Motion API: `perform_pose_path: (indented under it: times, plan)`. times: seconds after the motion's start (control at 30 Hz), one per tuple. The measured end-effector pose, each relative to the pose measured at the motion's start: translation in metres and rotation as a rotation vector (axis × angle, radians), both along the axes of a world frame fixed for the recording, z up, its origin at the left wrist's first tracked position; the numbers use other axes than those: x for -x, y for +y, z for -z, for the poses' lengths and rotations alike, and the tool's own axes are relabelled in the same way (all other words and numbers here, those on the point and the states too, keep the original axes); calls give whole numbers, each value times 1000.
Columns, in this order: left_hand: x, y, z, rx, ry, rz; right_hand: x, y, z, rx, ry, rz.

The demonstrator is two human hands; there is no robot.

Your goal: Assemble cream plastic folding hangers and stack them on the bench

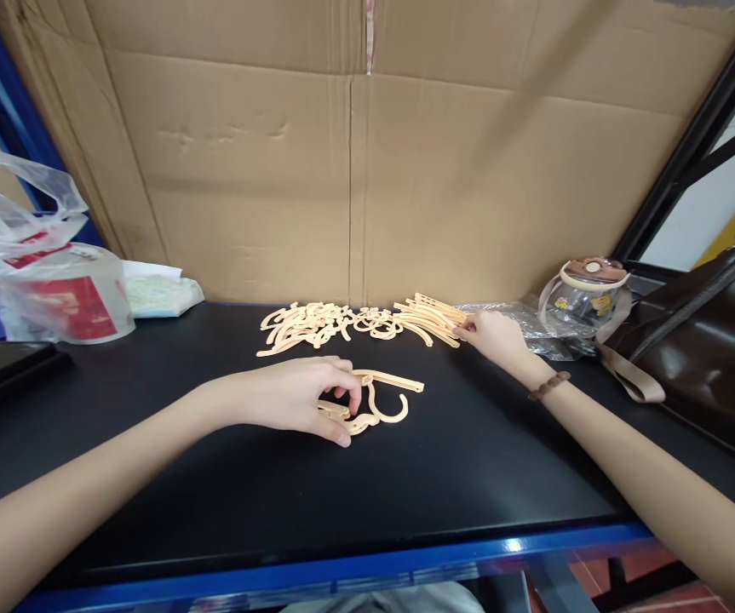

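My left hand (303,396) is closed on a peach-coloured plastic folding hanger (394,416), low over the black tabletop. The hanger's hook curves out to the right of my fingers, and one straight arm (393,380) sticks out behind it; my fingers hide part of the middle. My right hand (495,339) reaches farther back, with its fingertips pinched on the end of a hanger arm at the right edge of a pile of long hanger arms (422,317). Left of that lie a small heap of hooks (376,322) and a larger heap of curved pieces (309,323).
A cardboard sheet (245,170) stands behind the black table (341,502). At left are a bagged tape roll (66,294), a tissue pack (163,289) and a dark phone-like object (2,368). Clear plastic wrap (533,328), a transparent cup (588,298) and a brown bag (705,340) stand right.
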State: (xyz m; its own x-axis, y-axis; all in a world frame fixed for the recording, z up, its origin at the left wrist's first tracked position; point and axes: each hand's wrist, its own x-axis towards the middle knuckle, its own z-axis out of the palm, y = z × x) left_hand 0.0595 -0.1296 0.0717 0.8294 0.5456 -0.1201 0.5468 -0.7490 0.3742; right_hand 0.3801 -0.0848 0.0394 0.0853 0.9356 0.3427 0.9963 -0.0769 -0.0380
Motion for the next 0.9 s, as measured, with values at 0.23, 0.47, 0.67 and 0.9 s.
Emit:
perform_pose_path:
  times: [0.23,0.47,0.67,0.9]
  plan:
    - [-1,0,1,14,-12,4,3,6,6,-23,-25,30]
    - [-1,-3,-8,39,-8,-63,7,-6,-9,-199,-24,38]
    - [5,6,-7,-18,-41,-166,39,-30,-8,-70,177,-397]
    - [11,25,12,-339,-145,-244,58,-45,1,124,210,-690]
